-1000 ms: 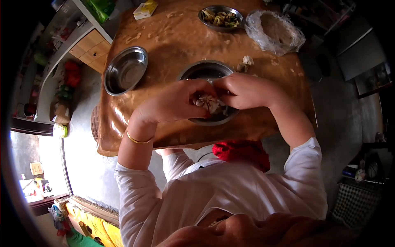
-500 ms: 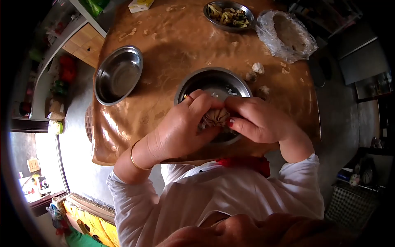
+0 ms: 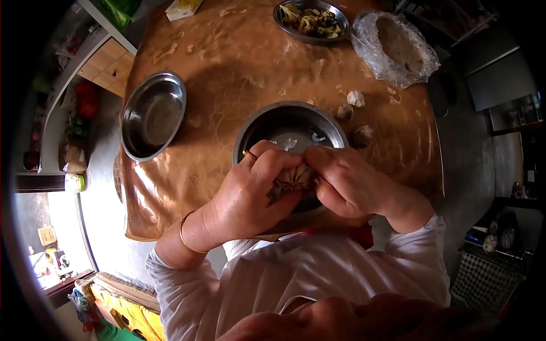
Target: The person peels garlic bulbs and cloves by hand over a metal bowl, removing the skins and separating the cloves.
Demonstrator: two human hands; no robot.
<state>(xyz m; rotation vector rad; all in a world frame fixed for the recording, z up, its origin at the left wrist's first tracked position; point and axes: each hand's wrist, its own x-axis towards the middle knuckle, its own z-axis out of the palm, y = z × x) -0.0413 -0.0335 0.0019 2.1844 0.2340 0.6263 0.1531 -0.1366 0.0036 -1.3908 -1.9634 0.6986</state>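
Note:
A garlic bulb (image 3: 295, 177), brownish with its folded segments facing up, is held between both hands over a steel bowl (image 3: 266, 116). My left hand (image 3: 248, 184) is wrapped around it from the left, a ring on one finger. From the right, my right hand (image 3: 354, 183) pinches the bulb's edge with bent thumb and fingers; its fingertips are partly hidden. Small pale peel scraps (image 3: 317, 137) lie inside the bowl. Just beyond its right rim, more garlic sits on the table: a white bulb (image 3: 355, 98) and two darker pieces (image 3: 362, 136).
An oval steel bowl (image 3: 153, 116) stands at the table's left side. Toward the back are a steel dish (image 3: 310, 39) of cooked-looking vegetables and a plastic-wrapped container (image 3: 364, 42). A brown cloth (image 3: 216, 68) covers the table. A yellow-white box (image 3: 183, 8) lies at the far left.
The view has shifted slightly, so the bowl and hands appear lower. My right thumb and fingers have changed their bend at the bulb's edge. Both hands still hold the garlic.

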